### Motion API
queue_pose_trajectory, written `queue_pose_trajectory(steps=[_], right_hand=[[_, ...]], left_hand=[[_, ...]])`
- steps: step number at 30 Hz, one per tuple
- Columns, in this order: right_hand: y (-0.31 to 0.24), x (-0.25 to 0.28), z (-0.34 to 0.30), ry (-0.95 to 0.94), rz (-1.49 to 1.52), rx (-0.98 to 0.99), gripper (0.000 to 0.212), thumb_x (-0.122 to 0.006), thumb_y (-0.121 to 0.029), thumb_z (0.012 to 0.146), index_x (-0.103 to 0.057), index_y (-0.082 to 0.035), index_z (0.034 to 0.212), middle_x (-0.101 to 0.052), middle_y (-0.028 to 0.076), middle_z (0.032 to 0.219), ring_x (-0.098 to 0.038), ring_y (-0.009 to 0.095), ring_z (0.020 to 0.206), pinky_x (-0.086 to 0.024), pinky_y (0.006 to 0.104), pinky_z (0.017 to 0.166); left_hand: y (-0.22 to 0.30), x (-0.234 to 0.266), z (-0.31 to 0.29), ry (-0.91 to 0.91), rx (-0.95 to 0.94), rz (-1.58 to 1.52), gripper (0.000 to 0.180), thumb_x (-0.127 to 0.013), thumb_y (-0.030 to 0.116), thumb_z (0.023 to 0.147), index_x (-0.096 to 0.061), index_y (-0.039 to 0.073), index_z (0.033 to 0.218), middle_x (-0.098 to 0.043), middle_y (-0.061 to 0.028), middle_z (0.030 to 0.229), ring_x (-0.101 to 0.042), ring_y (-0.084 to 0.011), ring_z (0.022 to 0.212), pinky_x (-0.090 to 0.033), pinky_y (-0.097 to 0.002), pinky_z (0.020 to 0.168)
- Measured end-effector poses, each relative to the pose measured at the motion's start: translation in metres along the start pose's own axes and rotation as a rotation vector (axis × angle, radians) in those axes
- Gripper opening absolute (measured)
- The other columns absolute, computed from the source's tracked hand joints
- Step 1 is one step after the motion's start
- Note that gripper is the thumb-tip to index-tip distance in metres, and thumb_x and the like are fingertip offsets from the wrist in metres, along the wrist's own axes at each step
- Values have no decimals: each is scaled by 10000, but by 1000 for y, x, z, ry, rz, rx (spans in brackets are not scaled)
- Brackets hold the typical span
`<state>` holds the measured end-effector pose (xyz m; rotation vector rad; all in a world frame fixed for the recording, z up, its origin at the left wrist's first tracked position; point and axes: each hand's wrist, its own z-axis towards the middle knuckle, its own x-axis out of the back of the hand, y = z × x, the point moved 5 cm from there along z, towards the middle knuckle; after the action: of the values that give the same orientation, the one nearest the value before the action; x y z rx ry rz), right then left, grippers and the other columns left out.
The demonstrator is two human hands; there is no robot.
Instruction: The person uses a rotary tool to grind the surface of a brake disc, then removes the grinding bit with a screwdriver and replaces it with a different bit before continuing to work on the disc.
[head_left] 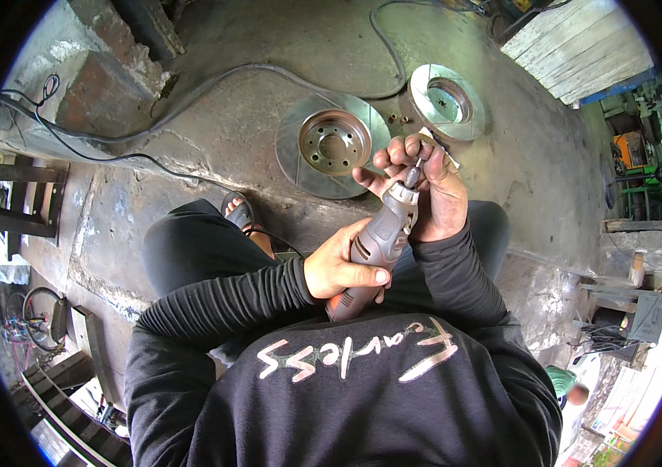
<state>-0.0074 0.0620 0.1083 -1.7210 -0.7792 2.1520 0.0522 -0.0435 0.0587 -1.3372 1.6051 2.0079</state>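
My left hand (342, 265) wraps round the grey body of a rotary tool (380, 233), which tilts up and to the right in front of my chest. My right hand (440, 198) is closed about the tool's nose, thumb and fingertips at the collet and the thin metal bit (418, 163). Past my hands a brake disc (292, 148) lies flat on the floor. Farther right is a second brake disc (475, 117), partly covered at its near edge by my fingers. Small brass-coloured fittings (399, 119) sit between the discs.
A thick grey cable (245, 70) curves across the floor behind the discs. One thin black cord (128, 156) runs from the left toward my foot (257, 226). Wooden boards (580, 50) stand at the far right, a metal frame (19, 198) at the left.
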Motion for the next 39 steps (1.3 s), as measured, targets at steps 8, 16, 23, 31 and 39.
queue_pose_trajectory(steps=[8,16,23,31,39], right_hand=[[-8,-3,5,33,0,72,332,-640,-401,855,-601,-82,939,-621,39,937,-592,236,944,-452,480,915],[-154,49,50,94,-780,318,264,-644,-299,883,-601,-77,1018,-632,58,919,-598,198,795,-470,425,820],[-46,260,24,398,-1742,-455,183,-713,-154,782,-669,-5,878,-652,79,700,-598,168,604,-470,302,582],[-33,299,11,648,-1572,-514,197,-714,-97,743,-658,23,889,-668,123,704,-647,198,616,-505,331,578],[-45,302,16,618,-1422,-491,198,-660,-60,736,-665,21,915,-683,158,821,-663,205,658,-522,329,599]], left_hand=[[-3,-4,1,-43,-3,7,491,-722,96,788,-433,43,1181,-571,-70,888,-619,-172,710,-545,-323,622],[5,5,-10,74,-24,15,520,-716,127,803,-459,44,1246,-564,-51,863,-604,-164,720,-548,-332,631],[2,7,0,85,-28,38,490,-704,153,810,-445,43,1212,-592,-94,868,-617,-198,713,-546,-343,633],[3,48,0,499,-15,61,408,-731,167,808,-467,31,1087,-601,-85,777,-617,-181,650,-525,-317,593],[8,94,18,845,-2,209,382,-682,193,844,-430,33,1083,-573,-106,774,-615,-231,588,-531,-356,514]])
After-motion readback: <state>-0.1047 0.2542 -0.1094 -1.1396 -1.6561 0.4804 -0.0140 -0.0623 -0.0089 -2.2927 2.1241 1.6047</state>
